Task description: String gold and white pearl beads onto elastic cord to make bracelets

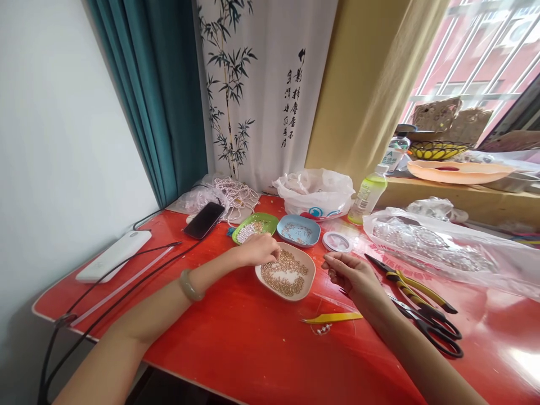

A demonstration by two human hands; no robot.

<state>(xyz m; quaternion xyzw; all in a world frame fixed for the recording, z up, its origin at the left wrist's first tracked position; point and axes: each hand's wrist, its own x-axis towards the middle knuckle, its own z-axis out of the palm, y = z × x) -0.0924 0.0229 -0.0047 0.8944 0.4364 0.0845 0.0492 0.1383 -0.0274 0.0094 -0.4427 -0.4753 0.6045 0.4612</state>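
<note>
My left hand, with a bangle on its wrist, reaches over the upper left rim of a cream dish. Its fingers are bent down and closed near the gold beads inside; whatever they pinch is hidden. To the right of the dish, my right hand is raised a little with thumb and forefinger pinched together. Anything between those fingertips is too small to make out. Yellow tweezers lie on the red table below it, beside a short thread with several pale beads.
Behind the dish stand a green dish and a blue dish with small pieces, and a spool. Pliers and scissors lie by my right forearm. A phone, cables and a white power bank are at left.
</note>
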